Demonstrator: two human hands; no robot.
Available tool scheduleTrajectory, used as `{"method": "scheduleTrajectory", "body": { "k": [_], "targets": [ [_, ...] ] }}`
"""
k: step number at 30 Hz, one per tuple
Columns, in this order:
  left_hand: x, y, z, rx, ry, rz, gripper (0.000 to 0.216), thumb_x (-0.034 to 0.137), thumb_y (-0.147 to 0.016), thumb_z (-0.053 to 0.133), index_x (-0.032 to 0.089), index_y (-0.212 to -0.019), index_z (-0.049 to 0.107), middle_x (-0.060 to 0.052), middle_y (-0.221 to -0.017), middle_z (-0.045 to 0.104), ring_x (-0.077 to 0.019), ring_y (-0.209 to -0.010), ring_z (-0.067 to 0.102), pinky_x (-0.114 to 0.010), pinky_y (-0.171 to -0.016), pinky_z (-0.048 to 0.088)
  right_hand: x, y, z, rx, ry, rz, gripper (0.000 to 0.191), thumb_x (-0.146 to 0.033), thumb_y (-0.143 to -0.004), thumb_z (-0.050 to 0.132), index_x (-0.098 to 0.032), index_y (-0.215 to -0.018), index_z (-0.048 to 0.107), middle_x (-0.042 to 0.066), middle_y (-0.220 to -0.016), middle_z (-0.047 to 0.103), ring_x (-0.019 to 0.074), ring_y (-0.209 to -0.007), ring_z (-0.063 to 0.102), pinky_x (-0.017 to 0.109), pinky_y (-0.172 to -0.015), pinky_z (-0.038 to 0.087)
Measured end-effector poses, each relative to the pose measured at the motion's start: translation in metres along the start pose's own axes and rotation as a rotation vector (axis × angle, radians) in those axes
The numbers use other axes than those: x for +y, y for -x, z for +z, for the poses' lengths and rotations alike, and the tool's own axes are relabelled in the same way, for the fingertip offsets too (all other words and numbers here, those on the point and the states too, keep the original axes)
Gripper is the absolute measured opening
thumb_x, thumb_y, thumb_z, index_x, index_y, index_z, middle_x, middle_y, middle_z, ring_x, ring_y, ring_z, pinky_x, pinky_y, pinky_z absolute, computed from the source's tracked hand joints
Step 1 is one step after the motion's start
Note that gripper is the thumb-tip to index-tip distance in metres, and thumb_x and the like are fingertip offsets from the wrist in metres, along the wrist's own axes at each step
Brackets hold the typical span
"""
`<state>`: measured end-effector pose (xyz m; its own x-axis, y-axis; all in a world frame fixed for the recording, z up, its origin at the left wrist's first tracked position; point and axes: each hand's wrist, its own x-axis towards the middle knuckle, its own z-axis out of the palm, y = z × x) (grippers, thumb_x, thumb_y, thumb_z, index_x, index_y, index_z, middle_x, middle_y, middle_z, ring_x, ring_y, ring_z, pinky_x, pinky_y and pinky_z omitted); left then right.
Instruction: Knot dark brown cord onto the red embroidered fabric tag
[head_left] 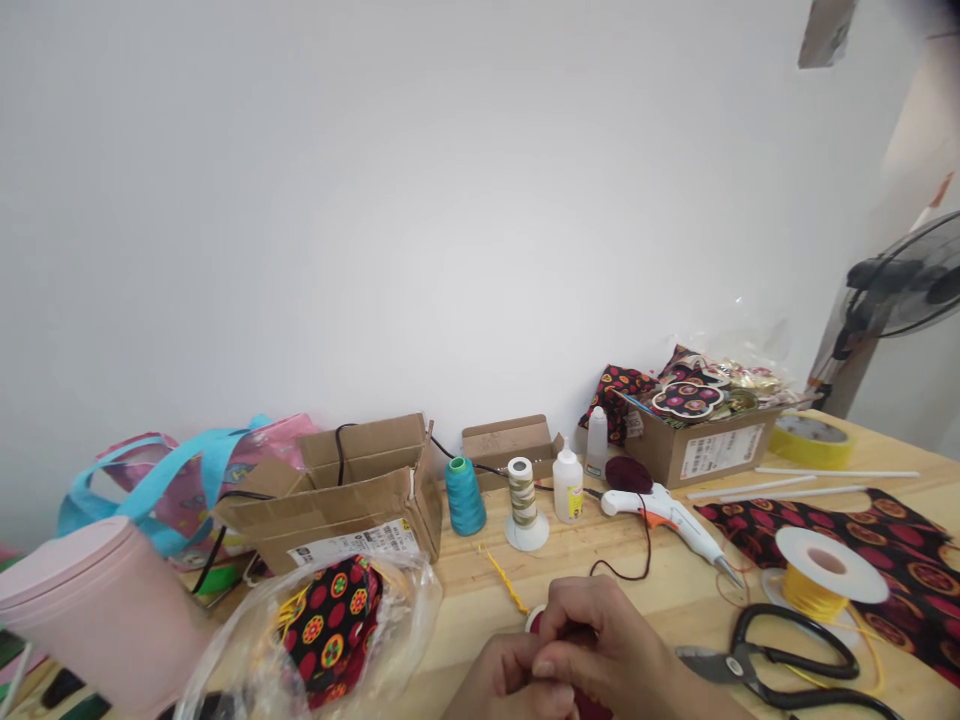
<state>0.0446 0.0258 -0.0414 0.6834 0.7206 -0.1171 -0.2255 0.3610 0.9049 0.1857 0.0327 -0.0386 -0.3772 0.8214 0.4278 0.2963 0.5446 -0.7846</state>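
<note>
My left hand [504,682] and my right hand [611,645] meet at the front edge of the view, fingers closed and pinched together. Between and behind them shows a small dark red piece with a white rim [535,620], mostly hidden by the fingers. A twisted yellow cord [507,580] runs from its upper edge across the wooden table. To the right of my right hand lie black-handled scissors [739,665], blades pointing left. Just beyond them is a white spool of yellow cord [817,575].
A white glue gun [675,520], glue bottle [568,487], teal thread cone [465,497] and patterned thread spool [521,495] stand behind. Patterned fabric [892,560] lies right. Cardboard boxes [352,500] [712,450], a plastic bag [412,600] and a pink bin [105,620] flank the table.
</note>
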Motion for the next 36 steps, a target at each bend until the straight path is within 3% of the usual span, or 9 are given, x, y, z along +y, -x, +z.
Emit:
{"method": "scheduleTrajectory", "body": {
  "k": [6, 13, 18, 23, 31, 36],
  "targets": [
    [0.009, 0.004, -0.001, 0.074, 0.186, -0.016, 0.023, 0.033, -0.055, 0.074, 0.012, -0.061, 0.064, 0.002, -0.051, 0.050, 0.0001, -0.036, 0.031, -0.015, -0.038, 0.016, -0.008, -0.006, -0.013, 0.269, -0.015, -0.020, 0.020, -0.028, -0.081, 0.049, -0.017, -0.067, 0.059, 0.001, -0.066, 0.054, 0.0139, -0.064, 0.049, 0.025, -0.061, 0.038],
    [0.007, 0.005, -0.006, 0.171, 0.145, 0.041, 0.024, 0.032, -0.054, 0.073, 0.011, -0.061, 0.065, 0.001, -0.053, 0.052, 0.0005, -0.035, 0.030, -0.016, -0.036, 0.014, -0.019, -0.007, -0.012, 0.062, -0.120, 0.071, 0.018, -0.031, -0.073, 0.061, -0.016, -0.066, 0.067, 0.002, -0.061, 0.056, 0.0138, -0.060, 0.051, 0.024, -0.055, 0.038],
    [0.000, 0.003, -0.013, 0.297, 0.118, 0.107, 0.027, 0.036, -0.054, 0.073, 0.011, -0.061, 0.065, 0.007, -0.039, 0.041, 0.0004, -0.032, 0.022, -0.018, -0.036, 0.008, -0.020, -0.006, -0.013, 0.080, -0.133, -0.012, 0.015, -0.028, -0.071, 0.063, -0.015, -0.064, 0.069, 0.002, -0.059, 0.053, 0.0134, -0.058, 0.050, 0.024, -0.055, 0.037],
    [0.002, 0.003, -0.014, 0.343, 0.121, 0.055, 0.034, 0.043, -0.050, 0.073, 0.012, -0.056, 0.061, 0.011, -0.029, 0.029, 0.0005, -0.028, 0.015, -0.018, -0.032, 0.004, -0.016, -0.007, -0.012, 0.069, -0.157, -0.073, 0.011, -0.023, -0.072, 0.062, -0.018, -0.071, 0.071, 0.003, -0.062, 0.051, 0.0141, -0.061, 0.050, 0.024, -0.055, 0.037],
    [0.000, 0.004, -0.018, 0.378, 0.168, 0.034, 0.034, 0.038, -0.045, 0.075, 0.014, -0.044, 0.051, 0.012, -0.029, 0.028, 0.0012, -0.027, 0.015, -0.016, -0.031, 0.004, -0.017, -0.006, -0.010, 0.026, -0.271, -0.048, 0.014, -0.029, -0.070, 0.064, -0.018, -0.073, 0.071, 0.002, -0.066, 0.049, 0.0140, -0.063, 0.048, 0.024, -0.056, 0.036],
    [0.005, 0.004, -0.017, 0.404, 0.184, 0.077, 0.038, 0.038, -0.043, 0.075, 0.015, -0.040, 0.045, 0.012, -0.030, 0.027, 0.0020, -0.028, 0.014, -0.015, -0.031, 0.004, -0.017, -0.006, -0.012, 0.051, -0.238, 0.078, 0.020, -0.032, -0.075, 0.057, -0.017, -0.069, 0.069, 0.002, -0.064, 0.051, 0.0127, -0.059, 0.044, 0.023, -0.052, 0.031]
  ]
}}
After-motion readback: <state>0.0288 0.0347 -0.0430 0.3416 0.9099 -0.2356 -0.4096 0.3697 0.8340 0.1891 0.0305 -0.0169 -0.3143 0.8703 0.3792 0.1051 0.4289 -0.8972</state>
